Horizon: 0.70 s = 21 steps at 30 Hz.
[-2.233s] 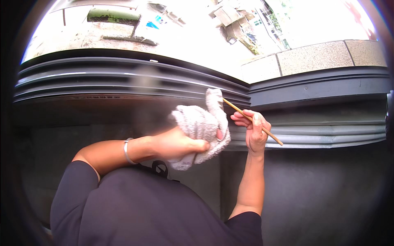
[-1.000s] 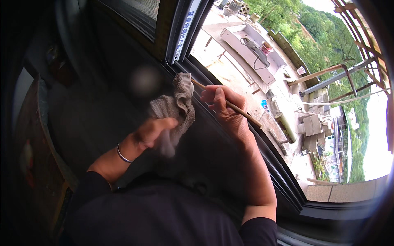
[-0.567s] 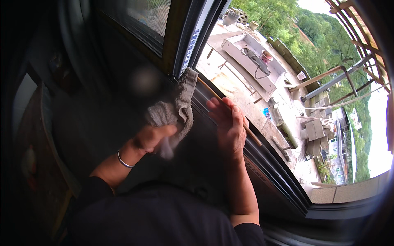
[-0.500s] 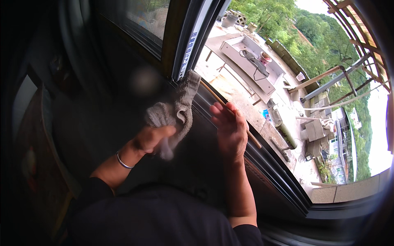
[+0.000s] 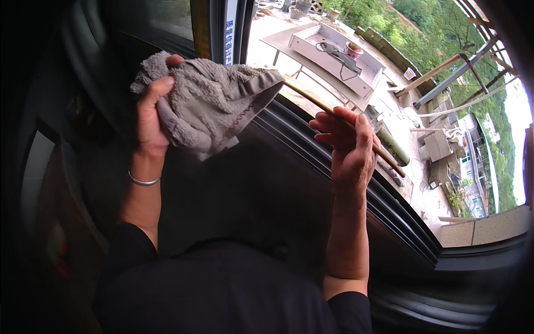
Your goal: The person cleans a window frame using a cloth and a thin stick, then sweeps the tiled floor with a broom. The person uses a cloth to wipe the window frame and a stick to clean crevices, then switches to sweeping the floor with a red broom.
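Observation:
A grey fluffy cloth (image 5: 206, 103) is bunched in my left hand (image 5: 153, 114), the thumb and a fingertip showing over it. Its right corner is stretched out to a point, where it meets the end of a thin wooden stick (image 5: 312, 101); how the two are joined there I cannot make out. My right hand (image 5: 353, 147) has the stick between thumb and fingers, palm turned up and the fingers fairly straight. The stick's far end sticks out past this hand, down to the right. Both hands are over or beside the dark sliding window track (image 5: 397, 220).
An upright window frame (image 5: 238, 33) with a printed strip rises behind the cloth, beside a mesh screen (image 5: 167, 22). Outside the opening are a long pale trough (image 5: 339, 58), a potted container (image 5: 353, 50), stacked blocks (image 5: 436, 145) and trees.
My left hand has lifted the cloth up and left, and the cloth is now spread wider. My right hand has shifted up and right with the stick. The view has shifted slightly.

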Tool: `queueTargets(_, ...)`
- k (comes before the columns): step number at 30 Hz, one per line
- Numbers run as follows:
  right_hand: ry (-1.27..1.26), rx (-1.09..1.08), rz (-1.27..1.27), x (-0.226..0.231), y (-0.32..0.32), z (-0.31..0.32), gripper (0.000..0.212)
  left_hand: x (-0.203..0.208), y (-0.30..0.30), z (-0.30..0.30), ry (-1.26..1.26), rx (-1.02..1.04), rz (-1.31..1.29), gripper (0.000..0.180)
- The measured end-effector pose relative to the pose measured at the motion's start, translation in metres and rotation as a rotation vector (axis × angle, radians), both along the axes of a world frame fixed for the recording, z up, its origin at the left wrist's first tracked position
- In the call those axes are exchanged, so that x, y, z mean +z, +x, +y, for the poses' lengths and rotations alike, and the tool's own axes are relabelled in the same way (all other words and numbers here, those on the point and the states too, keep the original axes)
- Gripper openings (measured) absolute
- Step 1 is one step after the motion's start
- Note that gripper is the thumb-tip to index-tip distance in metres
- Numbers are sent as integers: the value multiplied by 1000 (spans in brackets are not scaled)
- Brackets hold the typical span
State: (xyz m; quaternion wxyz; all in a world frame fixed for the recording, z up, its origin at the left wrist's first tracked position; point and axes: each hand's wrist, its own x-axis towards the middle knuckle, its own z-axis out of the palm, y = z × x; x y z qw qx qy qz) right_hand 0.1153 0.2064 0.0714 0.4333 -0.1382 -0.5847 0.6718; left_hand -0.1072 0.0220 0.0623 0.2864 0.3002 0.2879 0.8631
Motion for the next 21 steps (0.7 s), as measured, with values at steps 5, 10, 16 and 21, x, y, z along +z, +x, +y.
queueTargets(5,-26,72,17,-21,41,8,44,26,-35,-28,192,102,10,31)
queueTargets(10,-49,386,-73,-50,47,-22,30,39,-46,-60,158,218,29,31)
queueTargets(16,-156,419,-194,-98,72,-42,27,41,-32,-32,30,546,62,33)
queueTargets(21,-160,331,-338,-129,115,-40,29,36,-33,-28,-94,487,125,39)
